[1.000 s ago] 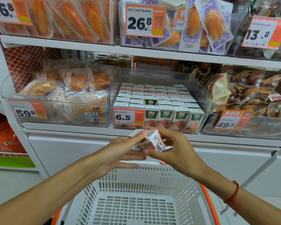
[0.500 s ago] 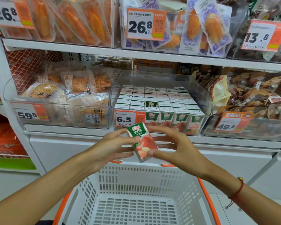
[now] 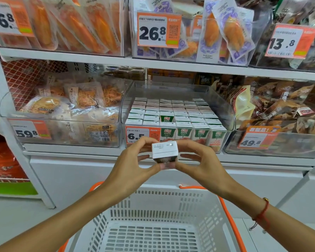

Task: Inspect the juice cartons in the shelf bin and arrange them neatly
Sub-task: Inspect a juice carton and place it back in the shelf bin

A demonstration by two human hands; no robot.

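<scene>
A small juice carton [image 3: 164,150] is held in front of the shelf with its white top facing me. My left hand [image 3: 135,160] pinches its left side and my right hand [image 3: 198,160] pinches its right side, thumbs below. Behind it stands a clear shelf bin [image 3: 224,108] filled with rows of green-and-white juice cartons [image 3: 182,113]. One gap in the second row from the front exposes the green front of a carton [image 3: 166,118]. The bin's front carries a 6.5 price tag [image 3: 140,135].
A white shopping basket with orange handles [image 3: 153,215] sits right below my arms. Clear bins of bagged snacks stand at the left [image 3: 62,110] and at the right [image 3: 280,113]. An upper shelf [image 3: 153,64] carries hanging snack packs and price tags.
The carton has been turned in both hands: first its side, then its green front, now its white top faces me. It has also risen slightly toward the bin.
</scene>
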